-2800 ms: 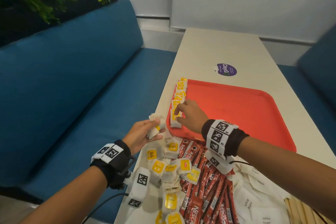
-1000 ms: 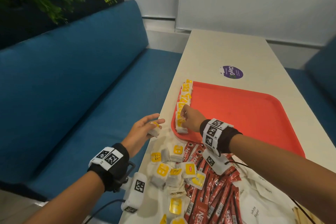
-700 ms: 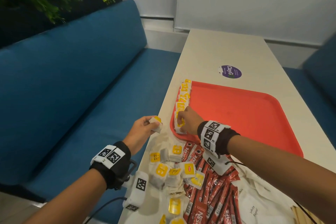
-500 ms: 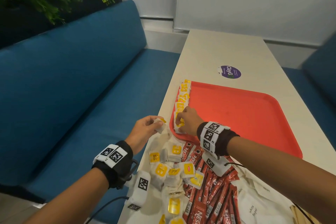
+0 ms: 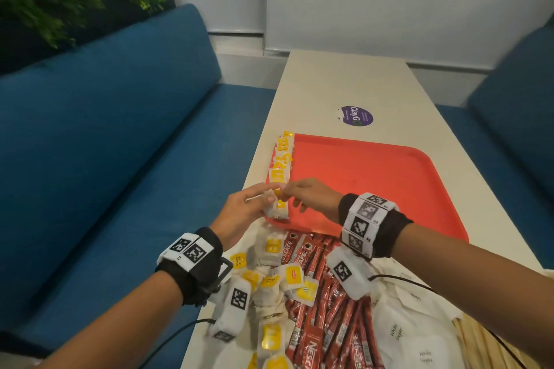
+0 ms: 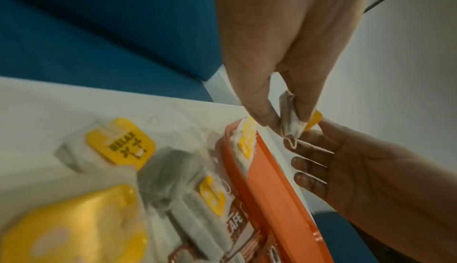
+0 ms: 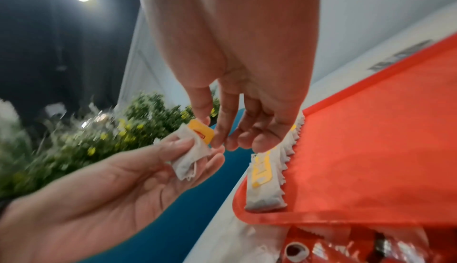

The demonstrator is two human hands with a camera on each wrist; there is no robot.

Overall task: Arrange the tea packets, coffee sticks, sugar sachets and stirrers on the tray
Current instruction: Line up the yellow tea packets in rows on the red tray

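Observation:
Both hands meet over the near left corner of the red tray. My left hand holds a white tea packet with a yellow tag between thumb and fingers. In the left wrist view the tea packet sits in the left hand. My right hand pinches the packet's yellow tag; the right wrist view shows the right hand with thumb and forefinger on the tag. A row of tea packets stands along the tray's left rim, also seen as the row.
Loose tea packets lie on the table near me, then red coffee sticks, white sugar sachets and wooden stirrers at the right. A purple sticker lies beyond the tray. A blue sofa runs along the left.
My left hand carried the tea packet right, to the tray's corner. My right hand left the row of packets and took the packet's yellow tag.

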